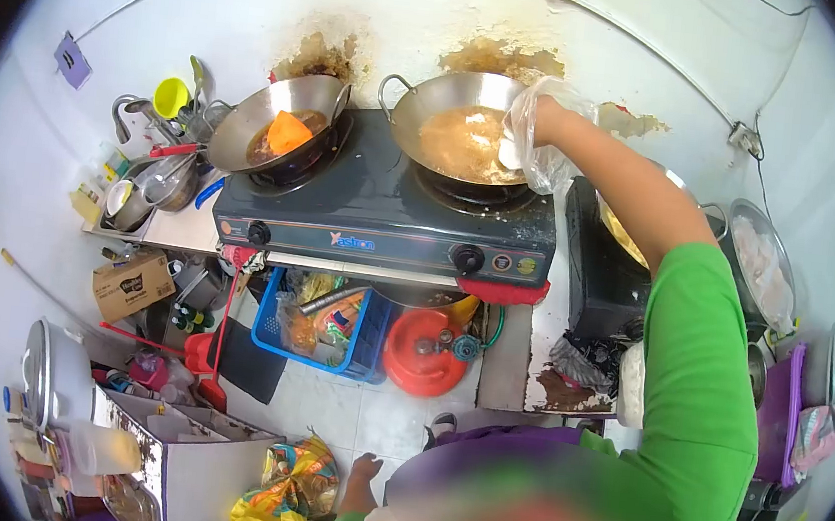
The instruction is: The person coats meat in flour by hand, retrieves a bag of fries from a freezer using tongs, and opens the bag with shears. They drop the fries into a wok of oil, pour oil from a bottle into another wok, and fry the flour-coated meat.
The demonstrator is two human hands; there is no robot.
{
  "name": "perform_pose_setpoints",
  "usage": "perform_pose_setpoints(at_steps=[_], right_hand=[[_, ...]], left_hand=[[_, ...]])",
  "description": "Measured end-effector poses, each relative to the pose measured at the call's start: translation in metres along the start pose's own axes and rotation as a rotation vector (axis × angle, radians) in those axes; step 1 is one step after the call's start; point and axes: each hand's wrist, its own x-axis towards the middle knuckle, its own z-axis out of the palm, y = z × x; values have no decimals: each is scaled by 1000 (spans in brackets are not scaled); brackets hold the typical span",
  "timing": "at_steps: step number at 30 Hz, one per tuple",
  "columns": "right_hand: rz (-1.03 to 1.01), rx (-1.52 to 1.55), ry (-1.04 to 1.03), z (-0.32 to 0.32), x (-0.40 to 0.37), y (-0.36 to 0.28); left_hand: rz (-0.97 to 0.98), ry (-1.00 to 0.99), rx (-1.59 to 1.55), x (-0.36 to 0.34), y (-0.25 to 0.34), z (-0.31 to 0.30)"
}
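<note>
My right hand (549, 123) is reached out over the right wok (407, 109), covered by a clear plastic bag (547, 168). A white piece of food (510, 154) shows at its fingertips, low over the bubbling brownish oil (459, 144); the bag partly hides the fingers. My left hand (364, 468) hangs low by my side, fingers loosely apart with nothing in them. Closest to it is a yellow patterned bag (290, 489) on the floor. In the left wok (234, 132), an orange block (288, 134) sits in dark oil.
Both woks stand on a two-burner gas stove (382, 212). A pan (631, 231) and a tray of pale pieces (760, 268) are at the right. Underneath are a blue basket (365, 341) and a red gas cylinder (417, 366). Utensils (191, 103) crowd the left.
</note>
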Motion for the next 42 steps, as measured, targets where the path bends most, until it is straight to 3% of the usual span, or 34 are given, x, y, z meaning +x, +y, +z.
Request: perform_pose_setpoints(at_steps=[2, 5, 7, 9, 11, 12, 15, 17, 19, 20, 23, 25, 27, 28, 30, 33, 36, 39, 42], right_hand=[[13, 34, 56, -22, -3, 0], [79, -60, 55, -104, -35, -8], [153, 156, 101, -128, -69, 4], [174, 120, 193, -165, -134, -2], [146, 77, 369, -163, -202, 2], [145, 50, 441, -158, -242, 1], [343, 192, 352, -139, -351, -23], [532, 355, 17, -129, -414, -45], [745, 437, -305, -95, -468, -61], [833, 469, -476, -70, -494, -66], [1072, 478, -289, 55, -591, -79], [935, 610, -439, 45, -590, -79], [958, 975, -207, 87, -595, -81], [1039, 1270, 109, 155, -613, -94], [1073, 1295, 169, 215, -629, -92], [898, 441, -544, 246, -651, -76], [745, 101, -58, 317, -686, -85], [717, 28, -355, 284, -677, -87], [872, 461, -346, 162, -635, -67]], left_hand=[[1, -38, 50, -11, -21, 5], [-9, -277, 330, -3, -43, 3], [-7, -220, 313, -3, -40, -9], [13, -156, 325, 12, -32, -20], [58, -118, 358, 34, -20, -27], [95, -66, 292, 49, -15, -31], [194, 102, 250, 66, 37, -54], [250, 122, 228, 65, 85, -71], [541, 163, 365, 78, 107, -73], [564, 142, 399, 100, 105, -67], [522, 78, 437, 87, 140, -63], [506, 96, 469, 71, 157, -63], [364, 44, 332, 40, 183, -68], [340, 37, 322, 32, 185, -68], [347, 52, 315, 19, 181, -65], [233, 58, 344, -13, 186, -65], [157, 57, 345, -25, 169, -58], [157, 22, 384, -15, 135, -42], [81, 25, 346, -35, 142, -41]])
